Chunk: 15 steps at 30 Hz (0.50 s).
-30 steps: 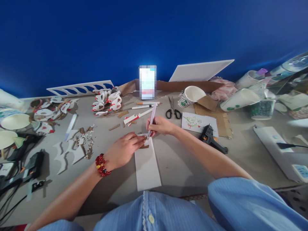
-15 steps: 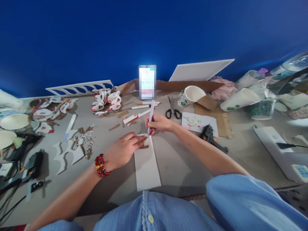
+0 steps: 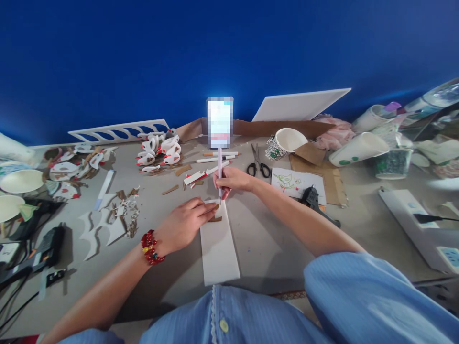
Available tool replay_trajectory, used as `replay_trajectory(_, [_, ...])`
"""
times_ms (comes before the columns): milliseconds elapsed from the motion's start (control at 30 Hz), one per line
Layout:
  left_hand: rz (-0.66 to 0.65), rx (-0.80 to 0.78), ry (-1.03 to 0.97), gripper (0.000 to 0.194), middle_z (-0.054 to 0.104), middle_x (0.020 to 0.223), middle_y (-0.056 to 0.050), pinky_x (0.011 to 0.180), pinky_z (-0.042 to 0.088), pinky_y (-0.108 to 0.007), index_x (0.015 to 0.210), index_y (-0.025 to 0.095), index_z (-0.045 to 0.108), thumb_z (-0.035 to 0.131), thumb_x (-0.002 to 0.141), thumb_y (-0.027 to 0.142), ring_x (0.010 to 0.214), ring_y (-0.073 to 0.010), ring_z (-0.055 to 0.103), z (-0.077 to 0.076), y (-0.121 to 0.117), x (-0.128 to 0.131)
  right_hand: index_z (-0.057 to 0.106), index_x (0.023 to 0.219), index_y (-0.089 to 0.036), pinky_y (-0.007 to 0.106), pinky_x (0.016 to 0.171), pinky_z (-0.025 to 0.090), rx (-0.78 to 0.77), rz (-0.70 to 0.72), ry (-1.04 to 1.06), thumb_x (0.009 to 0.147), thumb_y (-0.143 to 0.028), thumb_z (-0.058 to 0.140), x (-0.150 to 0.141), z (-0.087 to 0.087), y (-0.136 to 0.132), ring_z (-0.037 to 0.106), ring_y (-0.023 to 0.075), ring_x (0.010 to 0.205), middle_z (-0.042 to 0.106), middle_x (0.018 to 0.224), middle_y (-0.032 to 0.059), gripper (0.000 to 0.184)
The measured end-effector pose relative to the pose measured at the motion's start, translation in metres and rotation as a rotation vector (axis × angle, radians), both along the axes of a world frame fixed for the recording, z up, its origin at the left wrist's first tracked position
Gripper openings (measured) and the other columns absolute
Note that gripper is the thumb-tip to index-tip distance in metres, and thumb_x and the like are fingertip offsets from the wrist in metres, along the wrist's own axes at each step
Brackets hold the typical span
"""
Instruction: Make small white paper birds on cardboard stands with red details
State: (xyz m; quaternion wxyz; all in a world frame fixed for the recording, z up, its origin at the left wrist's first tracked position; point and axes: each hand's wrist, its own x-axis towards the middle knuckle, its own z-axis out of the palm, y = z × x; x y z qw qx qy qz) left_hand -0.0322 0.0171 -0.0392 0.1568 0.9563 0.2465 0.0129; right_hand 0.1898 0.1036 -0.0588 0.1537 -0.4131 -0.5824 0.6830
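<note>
A pale purple pen (image 3: 220, 172) stands nearly upright in my right hand (image 3: 232, 181), which is shut on it. Its tip meets the top end of a white foam-board strip (image 3: 220, 253), close to my left fingertips. My left hand (image 3: 188, 222) lies flat over the strip's upper left, fingers stretched out, pressing on a small brown cardboard piece (image 3: 216, 219). Most of that piece is hidden under the fingers. The strip lies lengthwise toward my body on the grey table.
Beyond my hands lie several markers (image 3: 217, 158), black scissors (image 3: 258, 168) and a lit phone (image 3: 220, 122). White bird-shaped cutouts (image 3: 159, 152) and foam scraps (image 3: 103, 224) are on the left. Rightward are a bird drawing (image 3: 287, 181), a glue gun (image 3: 312, 197) and paper cups (image 3: 290, 141).
My right hand has shifted slightly left, and the pen has tipped from leaning right to nearly upright. My left hand and the foam-board strip have stayed in place.
</note>
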Motion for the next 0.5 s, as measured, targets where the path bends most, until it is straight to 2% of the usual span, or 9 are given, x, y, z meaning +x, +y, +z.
replay_trajectory(167, [0.005,0.009,0.012,0.054,0.05,0.144,-0.004,0.101,0.043,-0.038,0.138,0.017,0.048,0.038,0.087,0.003,0.111,-0.0227,0.047,-0.001,0.0,0.0,0.056,0.061,-0.018,0.019,0.047,0.054,0.001,-0.037,0.001,0.068,-0.015,0.058,0.001,-0.003,0.008,0.046,0.0076,0.042,0.046,0.041,-0.0068,0.008])
replay_trajectory(333, [-0.004,0.015,-0.002,0.056,0.049,0.145,-0.003,0.104,0.041,-0.039,0.14,0.017,0.046,0.039,0.086,0.002,0.115,-0.0232,0.045,-0.002,0.0,-0.002,0.055,0.065,-0.018,0.021,0.048,0.057,0.074,-0.161,0.047,0.07,-0.015,0.059,0.007,0.005,0.018,0.041,0.0067,0.043,0.045,0.043,-0.0072,0.008])
replay_trajectory(500, [-0.016,0.029,0.01,0.054,0.049,0.144,-0.004,0.107,0.039,-0.041,0.139,0.014,0.047,0.041,0.086,0.004,0.117,-0.025,0.044,-0.004,0.001,-0.003,0.056,0.069,-0.017,0.027,0.051,0.06,0.207,-0.201,0.121,0.073,-0.013,0.056,0.014,0.018,0.002,0.046,0.0091,0.048,0.049,0.047,-0.0052,0.005])
